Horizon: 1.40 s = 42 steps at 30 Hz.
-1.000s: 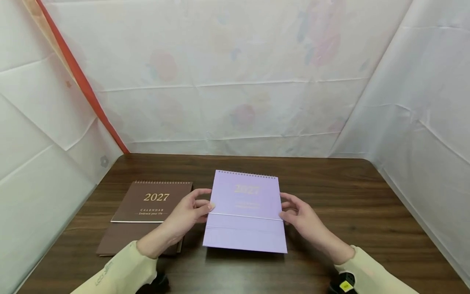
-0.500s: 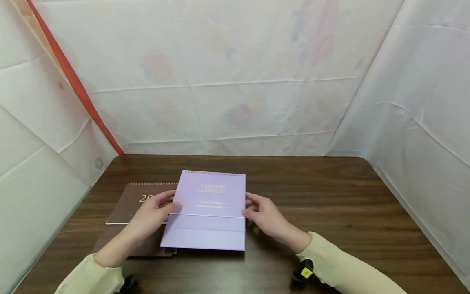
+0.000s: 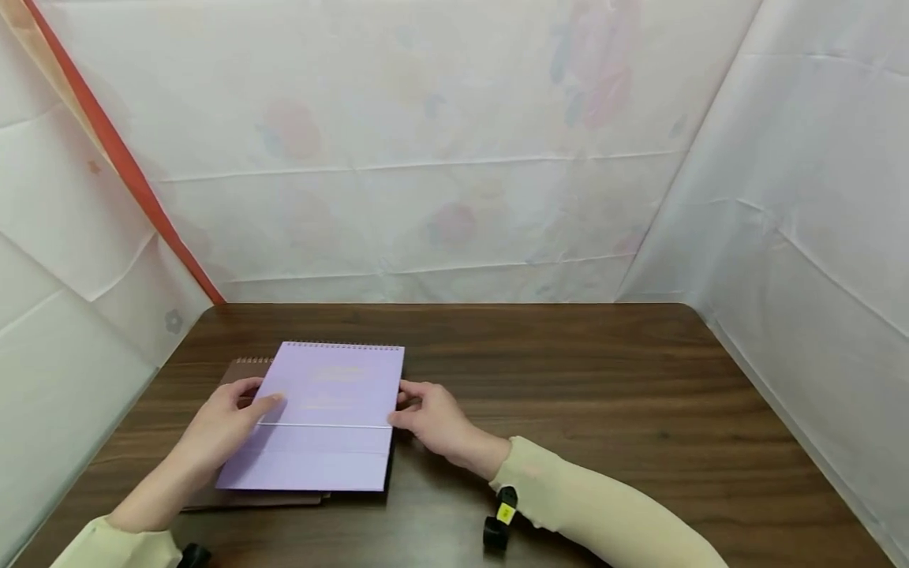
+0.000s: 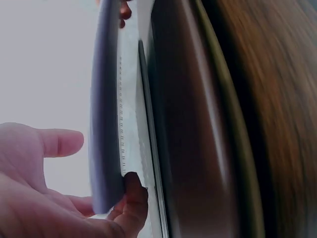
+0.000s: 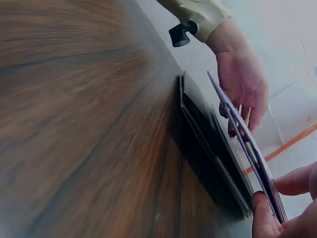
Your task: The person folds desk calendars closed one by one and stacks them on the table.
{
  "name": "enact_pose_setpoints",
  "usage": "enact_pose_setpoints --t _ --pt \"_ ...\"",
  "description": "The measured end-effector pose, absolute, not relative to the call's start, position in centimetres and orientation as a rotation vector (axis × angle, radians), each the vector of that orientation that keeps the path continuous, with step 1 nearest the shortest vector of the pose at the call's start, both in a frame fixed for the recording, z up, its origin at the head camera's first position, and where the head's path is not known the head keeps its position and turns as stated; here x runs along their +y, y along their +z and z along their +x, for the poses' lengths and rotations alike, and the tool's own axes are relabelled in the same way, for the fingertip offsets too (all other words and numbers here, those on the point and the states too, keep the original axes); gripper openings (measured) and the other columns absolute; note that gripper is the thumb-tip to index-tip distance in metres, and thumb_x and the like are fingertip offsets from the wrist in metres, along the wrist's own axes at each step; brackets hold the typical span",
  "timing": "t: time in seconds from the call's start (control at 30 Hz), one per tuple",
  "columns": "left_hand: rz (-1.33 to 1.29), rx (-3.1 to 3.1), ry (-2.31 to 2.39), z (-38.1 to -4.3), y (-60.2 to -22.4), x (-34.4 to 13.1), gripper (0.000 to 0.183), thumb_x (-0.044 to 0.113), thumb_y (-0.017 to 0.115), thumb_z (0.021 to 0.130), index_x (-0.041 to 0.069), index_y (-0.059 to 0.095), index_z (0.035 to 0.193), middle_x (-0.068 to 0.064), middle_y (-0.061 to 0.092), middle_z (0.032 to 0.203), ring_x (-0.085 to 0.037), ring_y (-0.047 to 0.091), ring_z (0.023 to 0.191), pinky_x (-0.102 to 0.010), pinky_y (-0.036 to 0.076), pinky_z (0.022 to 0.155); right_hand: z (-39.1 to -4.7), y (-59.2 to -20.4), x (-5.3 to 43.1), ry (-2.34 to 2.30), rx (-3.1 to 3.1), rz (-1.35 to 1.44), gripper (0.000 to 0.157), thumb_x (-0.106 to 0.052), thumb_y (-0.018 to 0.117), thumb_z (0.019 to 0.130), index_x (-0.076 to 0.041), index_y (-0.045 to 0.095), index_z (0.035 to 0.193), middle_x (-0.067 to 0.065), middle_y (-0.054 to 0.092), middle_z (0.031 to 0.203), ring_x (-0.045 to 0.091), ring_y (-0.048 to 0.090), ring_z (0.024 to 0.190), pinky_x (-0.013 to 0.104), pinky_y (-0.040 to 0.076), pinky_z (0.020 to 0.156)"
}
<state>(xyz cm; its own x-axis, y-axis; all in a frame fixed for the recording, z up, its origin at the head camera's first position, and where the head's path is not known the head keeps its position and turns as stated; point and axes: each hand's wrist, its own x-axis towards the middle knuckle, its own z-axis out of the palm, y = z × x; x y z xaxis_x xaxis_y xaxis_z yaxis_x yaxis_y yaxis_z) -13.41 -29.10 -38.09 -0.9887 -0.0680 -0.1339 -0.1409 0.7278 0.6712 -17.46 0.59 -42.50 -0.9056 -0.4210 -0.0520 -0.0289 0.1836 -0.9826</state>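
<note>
A lilac spiral-bound desk calendar is held level between both hands, over a brown calendar that lies on the table. My left hand grips its left edge, thumb on the cover and fingers underneath. At the opposite edge my right hand pinches it the same way. In the right wrist view a gap shows between the lilac calendar and the brown calendar below. Most of the brown cover is hidden; its spiral corner and front edge show.
The dark wood table stretches to the right of the calendars. White patterned cloth hangs behind and at both sides, with a red strip at the left. Black wrist devices hang below the sleeves.
Both hands have carried the lilac calendar leftward from the middle of the table until it covers most of the brown calendar. The head view has shifted slightly.
</note>
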Motion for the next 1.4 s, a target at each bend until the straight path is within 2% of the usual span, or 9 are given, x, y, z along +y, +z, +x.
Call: enact_pose_setpoints --t 0.13,0.27,0.57,0.7,0.83,1.03,1.23,1.4 --pt "-0.183 2.858 1.057 -13.2 -38.0 -30.3 0.075 0.042 0.050 0.103 -0.020 0.033 0.140 -0.041 0.034 0.137 -0.053 0.036 0.125 -0.063 0.033 0.096 -17.6 -41.9 -0.8 -1.726 2.183 -0.477 0.056 -0.002 0.074 0.086 0.006 0.054 0.138 0.002 0.064 0.102 0.008 0.065 0.083 0.022 0.052 0.068" --pt "-0.185 2.877 1.019 -13.1 -37.9 -31.4 0.076 0.042 0.047 0.104 -0.023 0.032 0.139 -0.045 0.028 0.137 -0.057 0.029 0.127 -0.066 0.029 0.098 -17.9 -41.6 -2.1 -1.707 2.185 -0.513 0.054 -0.001 0.074 0.086 0.004 0.056 0.137 0.002 0.065 0.100 0.007 0.063 0.082 0.020 0.051 0.068" --pt "-0.230 3.006 0.802 -13.0 -38.3 -33.1 0.081 0.046 0.045 0.102 -0.026 0.032 0.135 -0.048 0.029 0.129 -0.062 0.034 0.119 -0.067 0.033 0.093 -18.3 -41.9 -4.6 -1.747 2.070 -0.500 0.056 0.002 0.073 0.084 0.003 0.057 0.137 0.000 0.066 0.101 0.004 0.062 0.079 0.017 0.049 0.069" --pt "-0.247 2.959 0.756 -12.6 -38.3 -33.9 0.085 0.049 0.041 0.103 -0.028 0.029 0.135 -0.050 0.025 0.130 -0.062 0.032 0.120 -0.068 0.032 0.094 -18.0 -42.0 -5.2 -1.702 2.071 -0.498 0.055 -0.001 0.073 0.086 0.003 0.056 0.138 0.002 0.067 0.108 0.003 0.060 0.081 0.018 0.048 0.072" --pt "-0.248 2.939 0.738 -12.4 -38.4 -34.3 0.086 0.050 0.041 0.103 -0.028 0.028 0.135 -0.050 0.024 0.130 -0.062 0.031 0.120 -0.068 0.032 0.093 -17.8 -42.4 -5.6 -1.646 2.114 -0.487 0.055 -0.004 0.074 0.086 0.002 0.056 0.138 0.004 0.066 0.116 0.005 0.058 0.089 0.019 0.047 0.077" --pt "-0.245 2.927 0.685 -12.2 -38.6 -34.7 0.089 0.053 0.041 0.103 -0.029 0.028 0.135 -0.051 0.025 0.128 -0.065 0.033 0.117 -0.069 0.034 0.093 -17.8 -42.7 -6.1 -1.582 2.174 -0.499 0.054 -0.006 0.073 0.088 0.000 0.056 0.139 0.004 0.066 0.119 0.009 0.055 0.104 0.019 0.045 0.084" --pt "-0.242 2.952 0.655 -12.0 -39.2 -34.9 0.090 0.054 0.043 0.102 -0.029 0.030 0.133 -0.051 0.029 0.125 -0.065 0.036 0.115 -0.070 0.035 0.091 -17.4 -42.7 -6.2 -1.542 2.171 -0.491 0.054 -0.010 0.072 0.090 -0.002 0.055 0.141 0.001 0.066 0.116 0.007 0.056 0.098 0.020 0.046 0.079" --pt "-0.220 3.057 0.658 -12.0 -39.1 -34.2 0.088 0.049 0.047 0.102 -0.030 0.027 0.135 -0.051 0.028 0.131 -0.069 0.027 0.118 -0.072 0.027 0.095 -17.2 -42.7 -5.6 -1.538 2.174 -0.514 0.049 -0.010 0.071 0.090 -0.002 0.059 0.137 0.000 0.067 0.112 0.003 0.057 0.087 0.020 0.047 0.074"
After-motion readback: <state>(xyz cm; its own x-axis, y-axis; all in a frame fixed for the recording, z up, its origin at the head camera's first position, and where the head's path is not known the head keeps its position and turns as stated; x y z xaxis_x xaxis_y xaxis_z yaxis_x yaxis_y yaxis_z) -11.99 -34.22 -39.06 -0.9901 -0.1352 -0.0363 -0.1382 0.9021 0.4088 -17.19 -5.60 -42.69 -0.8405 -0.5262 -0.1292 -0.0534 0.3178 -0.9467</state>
